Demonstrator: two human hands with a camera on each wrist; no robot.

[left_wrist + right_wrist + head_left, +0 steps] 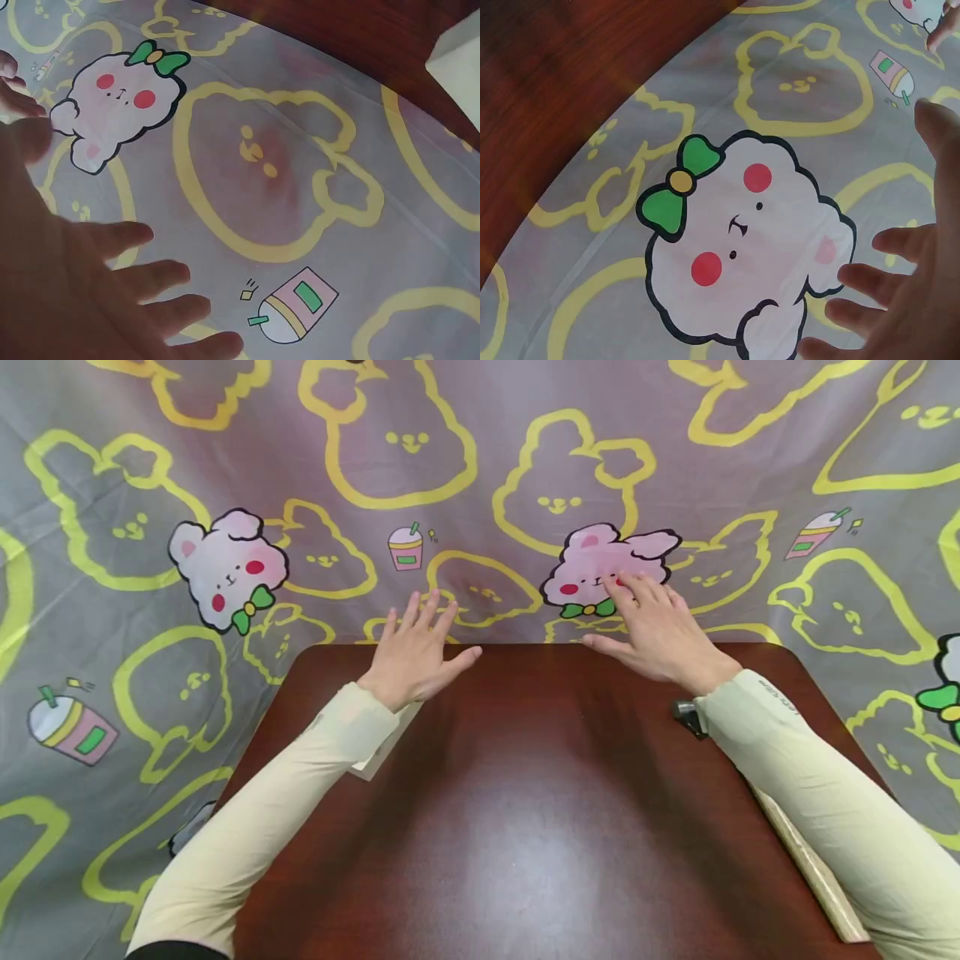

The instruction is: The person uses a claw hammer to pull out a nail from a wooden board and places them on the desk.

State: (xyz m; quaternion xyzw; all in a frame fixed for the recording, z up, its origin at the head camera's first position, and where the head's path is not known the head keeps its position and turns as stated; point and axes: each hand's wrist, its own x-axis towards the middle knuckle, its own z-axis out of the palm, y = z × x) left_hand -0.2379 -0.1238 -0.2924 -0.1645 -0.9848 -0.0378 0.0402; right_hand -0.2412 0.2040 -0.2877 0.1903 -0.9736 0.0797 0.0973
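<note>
Both hands are held up over the far part of a dark brown table (517, 793), fingers spread. My left hand (412, 647), also seen in the left wrist view as a hand (97, 277), holds nothing. Beneath its wrist lies a white, box-like object (386, 743), partly covered by the sleeve. My right hand (660, 627) is likewise bare; in the right wrist view its fingers (862, 285) reach in from the right side. Close by the right wrist is a small dark object (688, 718), half hidden by the sleeve, its kind unclear.
A long, pale, stick-like object (813, 864) lies along the table's right edge, partly under the right forearm. Behind and beside the table hangs a grey curtain (480, 468) printed with yellow outlines, white bunny-like heads and pink cups.
</note>
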